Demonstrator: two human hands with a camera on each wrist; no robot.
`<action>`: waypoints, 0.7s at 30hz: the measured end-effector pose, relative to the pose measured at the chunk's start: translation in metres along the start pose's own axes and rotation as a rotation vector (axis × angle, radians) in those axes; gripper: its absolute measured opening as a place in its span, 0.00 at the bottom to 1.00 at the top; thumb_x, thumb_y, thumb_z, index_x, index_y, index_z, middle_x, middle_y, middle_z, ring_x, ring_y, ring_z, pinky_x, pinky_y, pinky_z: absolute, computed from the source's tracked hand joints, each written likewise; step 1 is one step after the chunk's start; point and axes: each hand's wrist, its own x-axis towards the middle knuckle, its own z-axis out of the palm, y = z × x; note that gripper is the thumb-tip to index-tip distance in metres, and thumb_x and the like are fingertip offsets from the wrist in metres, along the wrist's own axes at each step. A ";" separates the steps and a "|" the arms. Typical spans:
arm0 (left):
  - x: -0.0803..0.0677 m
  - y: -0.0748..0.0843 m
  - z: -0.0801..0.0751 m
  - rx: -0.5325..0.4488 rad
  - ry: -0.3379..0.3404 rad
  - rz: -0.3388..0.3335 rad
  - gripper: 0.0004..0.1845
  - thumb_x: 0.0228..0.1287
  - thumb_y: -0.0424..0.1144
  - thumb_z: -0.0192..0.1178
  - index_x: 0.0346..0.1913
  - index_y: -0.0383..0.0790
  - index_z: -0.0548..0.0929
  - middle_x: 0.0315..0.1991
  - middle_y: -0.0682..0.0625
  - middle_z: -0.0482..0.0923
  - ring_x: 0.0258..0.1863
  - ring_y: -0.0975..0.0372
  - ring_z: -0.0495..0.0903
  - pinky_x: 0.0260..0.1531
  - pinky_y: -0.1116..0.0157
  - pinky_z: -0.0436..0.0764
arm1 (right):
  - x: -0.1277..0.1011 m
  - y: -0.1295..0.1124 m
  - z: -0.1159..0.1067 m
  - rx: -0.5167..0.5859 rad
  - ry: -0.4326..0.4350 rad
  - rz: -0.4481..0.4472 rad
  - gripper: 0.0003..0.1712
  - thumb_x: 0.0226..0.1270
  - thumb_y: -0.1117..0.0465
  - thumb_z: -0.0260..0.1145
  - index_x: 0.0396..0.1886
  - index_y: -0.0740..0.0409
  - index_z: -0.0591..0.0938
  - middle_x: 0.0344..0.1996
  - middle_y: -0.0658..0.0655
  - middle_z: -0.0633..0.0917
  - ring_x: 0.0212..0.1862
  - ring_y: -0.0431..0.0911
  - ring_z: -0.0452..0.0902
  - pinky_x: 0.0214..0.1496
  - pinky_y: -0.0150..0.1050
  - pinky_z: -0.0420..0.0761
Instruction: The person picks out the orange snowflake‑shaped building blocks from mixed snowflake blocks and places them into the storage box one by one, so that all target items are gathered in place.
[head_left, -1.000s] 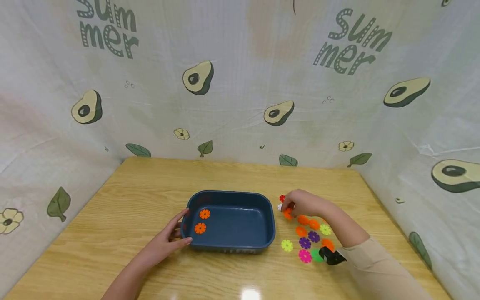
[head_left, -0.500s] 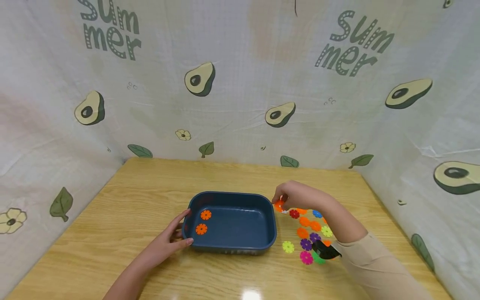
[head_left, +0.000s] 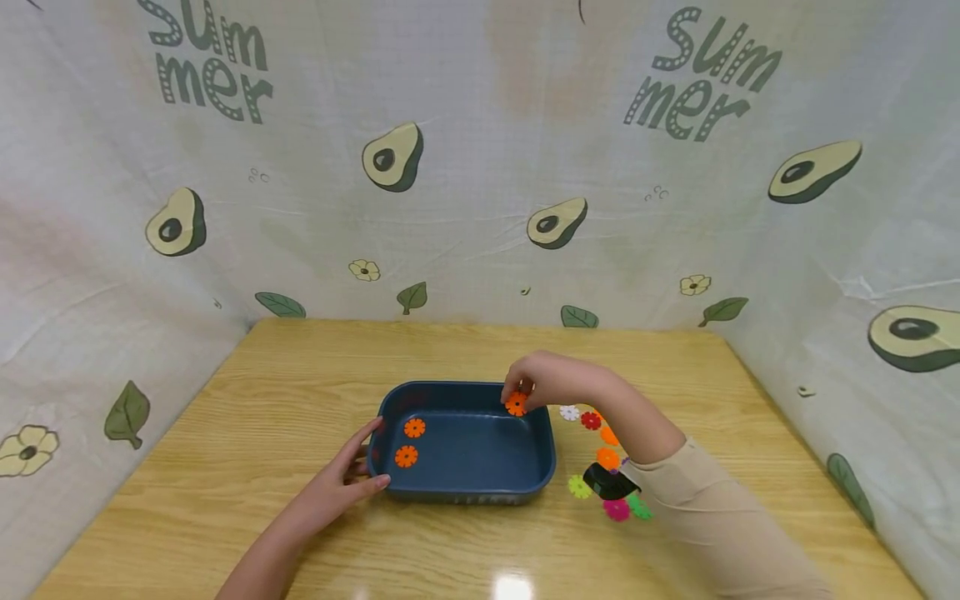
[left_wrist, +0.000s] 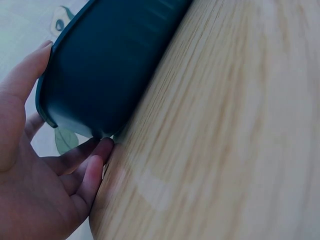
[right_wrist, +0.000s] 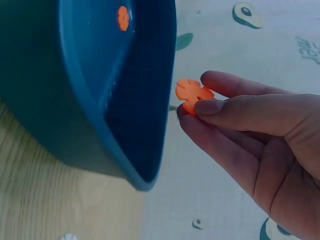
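A dark blue rectangular plastic bin (head_left: 465, 492) stands on the wooden table, with two orange flower-shaped discs, one an orange disc (head_left: 406, 456), lying at its left end inside. My left hand (head_left: 330, 492) holds the bin's left end, thumb and index finger at the rim; in the left wrist view the other fingers (left_wrist: 90, 175) touch the wall low down. Over the bin's far right corner, my right hand (head_left: 551, 381) pinches another orange notched disc (right_wrist: 190, 94) between thumb and fingers. In the right wrist view that disc appears apart from the bin's rim.
Right of the bin lie several loose discs: a white disc (head_left: 569, 412), a red disc (head_left: 591, 421), a yellow disc (head_left: 580, 487), a pink disc (head_left: 617, 510) and others. My right forearm partly hides them. A printed cloth (head_left: 480, 167) walls the table's back and sides.
My right hand has carried the orange disc from the loose discs leftward, past the right rim to above the bin's far right corner. My left hand has stayed on the bin.
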 end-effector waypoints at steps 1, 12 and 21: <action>0.000 0.000 0.000 0.002 0.001 0.002 0.43 0.67 0.39 0.64 0.78 0.47 0.50 0.62 0.31 0.65 0.57 0.44 0.74 0.46 0.68 0.76 | 0.003 -0.001 0.001 -0.001 -0.002 0.002 0.14 0.60 0.73 0.69 0.43 0.55 0.88 0.40 0.47 0.84 0.38 0.40 0.79 0.38 0.33 0.80; 0.001 -0.002 -0.002 0.007 0.004 0.005 0.43 0.66 0.38 0.64 0.78 0.48 0.50 0.62 0.32 0.65 0.57 0.44 0.74 0.46 0.68 0.76 | 0.037 -0.007 0.006 0.038 -0.052 0.014 0.21 0.56 0.79 0.66 0.47 0.58 0.86 0.40 0.46 0.83 0.37 0.42 0.79 0.35 0.36 0.80; 0.001 -0.001 -0.002 0.003 -0.010 0.003 0.43 0.67 0.39 0.64 0.78 0.48 0.49 0.62 0.32 0.64 0.57 0.45 0.74 0.46 0.68 0.76 | 0.061 -0.011 0.011 0.071 -0.103 -0.012 0.17 0.52 0.81 0.67 0.32 0.56 0.84 0.32 0.49 0.82 0.30 0.44 0.76 0.31 0.40 0.78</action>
